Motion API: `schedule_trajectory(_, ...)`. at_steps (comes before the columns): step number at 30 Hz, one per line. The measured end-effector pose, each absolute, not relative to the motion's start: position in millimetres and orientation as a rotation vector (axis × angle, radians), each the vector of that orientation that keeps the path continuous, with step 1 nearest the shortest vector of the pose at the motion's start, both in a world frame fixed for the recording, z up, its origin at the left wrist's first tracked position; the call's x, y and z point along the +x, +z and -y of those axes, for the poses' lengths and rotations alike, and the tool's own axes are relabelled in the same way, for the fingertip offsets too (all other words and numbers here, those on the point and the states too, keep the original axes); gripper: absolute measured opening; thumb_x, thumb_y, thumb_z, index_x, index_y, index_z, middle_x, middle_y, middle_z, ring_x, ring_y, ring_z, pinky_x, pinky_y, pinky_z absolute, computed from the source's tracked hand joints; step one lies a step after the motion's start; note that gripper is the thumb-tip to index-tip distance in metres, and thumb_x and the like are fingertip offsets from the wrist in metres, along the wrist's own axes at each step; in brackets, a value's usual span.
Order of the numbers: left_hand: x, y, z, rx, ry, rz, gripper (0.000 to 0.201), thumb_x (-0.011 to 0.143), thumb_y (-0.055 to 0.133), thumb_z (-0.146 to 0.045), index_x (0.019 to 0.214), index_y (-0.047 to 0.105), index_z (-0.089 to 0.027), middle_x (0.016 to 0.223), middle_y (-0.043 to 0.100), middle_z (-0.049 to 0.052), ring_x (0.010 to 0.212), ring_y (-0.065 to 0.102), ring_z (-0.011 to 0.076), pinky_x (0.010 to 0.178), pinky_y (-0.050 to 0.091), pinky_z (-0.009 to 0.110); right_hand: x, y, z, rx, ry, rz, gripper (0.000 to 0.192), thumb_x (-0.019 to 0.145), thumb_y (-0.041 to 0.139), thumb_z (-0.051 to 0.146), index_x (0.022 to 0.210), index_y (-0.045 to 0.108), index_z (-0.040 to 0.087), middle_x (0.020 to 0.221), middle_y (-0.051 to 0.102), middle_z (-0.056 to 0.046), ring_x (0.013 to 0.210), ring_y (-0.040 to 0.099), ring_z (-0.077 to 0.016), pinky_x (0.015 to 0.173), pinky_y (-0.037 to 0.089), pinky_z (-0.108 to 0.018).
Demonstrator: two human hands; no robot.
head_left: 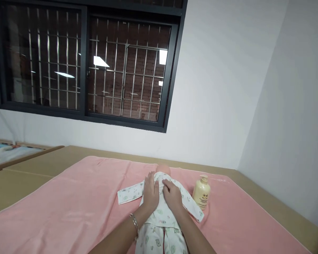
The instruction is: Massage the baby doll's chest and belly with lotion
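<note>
I've got my left hand and right hand flat, fingers released, on the doll mid pink towel, left of the lotion bottle; its thin romper looks soft and bunchy, so I'd grip the torso.

Nothing is showing as readable anywhere: the cream pump bottle at the lower right of the frame is carrying a small dark emblem and lines of print too tiny and blurred to make out.
</note>
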State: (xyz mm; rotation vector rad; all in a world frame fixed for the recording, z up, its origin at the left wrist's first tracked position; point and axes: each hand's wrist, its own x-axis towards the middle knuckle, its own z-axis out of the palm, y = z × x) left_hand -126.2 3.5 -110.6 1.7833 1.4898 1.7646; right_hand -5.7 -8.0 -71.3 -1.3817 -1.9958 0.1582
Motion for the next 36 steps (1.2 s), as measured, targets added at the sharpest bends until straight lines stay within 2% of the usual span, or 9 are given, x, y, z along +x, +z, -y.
schedule_trajectory(4,-127.9,-119.0,-4.6,1.89,1.748,-1.505,0.051,0.098,0.025,-0.039,0.14,0.04,-0.016,0.147,0.043,0.01,0.142,0.028,0.0205,0.12,0.018,0.048,-1.2,-75.9,-5.8,-1.534,0.119,1.929,0.051,0.09,0.038,0.027,0.137,0.051,0.014,0.148,0.04,-0.012,0.14,0.03,-0.0261,0.114,0.026,-0.044)
schedule_trajectory(7,-127.7,-119.8,-4.9,1.93,1.733,-1.506,0.049,0.098,0.024,-0.038,0.137,0.045,-0.016,0.145,0.045,0.011,0.141,0.031,0.0208,0.119,0.02,0.049,-1.5,-76.1,-2.8,-1.425,0.13,2.054,0.048,0.089,0.041,0.028,0.134,0.055,0.019,0.15,0.037,-0.008,0.143,0.025,-0.0273,0.115,0.02,-0.049)
schedule_trajectory(10,-128.4,-120.2,-6.8,1.913,1.732,-1.525,0.048,0.098,0.024,-0.038,0.134,0.048,-0.017,0.143,0.048,0.011,0.141,0.032,0.0215,0.118,0.023,0.051,0.3,-80.2,5.7,-1.203,0.154,2.142,0.043,0.084,0.045,0.024,0.122,0.065,0.025,0.141,0.05,-0.004,0.138,0.036,-0.0245,0.115,0.021,-0.049)
schedule_trajectory(15,-128.3,-123.6,-11.6,1.95,1.752,-1.526,0.046,0.098,0.028,-0.039,0.129,0.053,-0.018,0.143,0.049,0.01,0.139,0.035,0.0233,0.117,0.024,0.053,7.0,-91.8,3.9,-1.288,0.155,1.831,0.046,0.086,0.037,0.027,0.121,0.065,0.015,0.13,0.06,-0.01,0.128,0.049,-0.0215,0.111,0.033,-0.038)
schedule_trajectory(20,-127.4,-123.6,-12.1,1.972,1.749,-1.515,0.044,0.097,0.029,-0.038,0.127,0.055,-0.019,0.141,0.051,0.01,0.138,0.038,0.023,0.117,0.025,0.052,2.4,-82.8,-9.1,-1.561,0.165,1.86,0.055,0.09,0.034,0.032,0.137,0.05,0.008,0.147,0.04,-0.015,0.14,0.03,-0.025,0.115,0.024,-0.041)
schedule_trajectory(23,-128.3,-121.5,-10.6,1.951,1.707,-1.535,0.045,0.097,0.028,-0.038,0.126,0.056,-0.018,0.14,0.052,0.01,0.137,0.039,0.0234,0.116,0.026,0.052,-4.2,-74.4,-4.0,-1.517,0.095,2.068,0.052,0.09,0.041,0.034,0.139,0.049,0.017,0.152,0.033,-0.009,0.144,0.02,-0.0265,0.117,0.015,-0.047)
schedule_trajectory(28,-131.1,-117.3,-6.6,1.928,1.624,-1.532,0.048,0.097,0.026,-0.04,0.126,0.056,-0.018,0.134,0.057,0.01,0.131,0.046,0.0221,0.115,0.03,0.046,-8.2,-73.2,17.0,-1.203,0.036,2.151,0.041,0.088,0.039,0.023,0.119,0.066,0.024,0.127,0.062,-0.004,0.127,0.049,-0.0193,0.114,0.026,-0.037)
schedule_trajectory(31,-130.9,-114.1,-5.1,1.966,1.583,-1.545,0.048,0.097,0.025,-0.038,0.129,0.054,-0.017,0.136,0.056,0.01,0.132,0.044,0.0216,0.116,0.029,0.045,-5.6,-75.1,18.7,-1.342,0.012,1.925,0.041,0.09,0.035,0.026,0.111,0.07,0.02,0.119,0.067,-0.007,0.118,0.056,-0.0198,0.106,0.036,-0.033)
schedule_trajectory(36,-125.2,-108.3,-6.6,2.122,1.374,-1.669,0.05,0.094,0.034,-0.043,0.138,0.047,-0.022,0.153,0.034,0.008,0.143,0.024,0.0295,0.116,0.021,0.053,1.5,-74.6,1.2,-1.579,0.013,1.965,0.05,0.092,0.033,0.029,0.135,0.052,0.015,0.148,0.04,-0.011,0.142,0.025,-0.0258,0.115,0.019,-0.045)
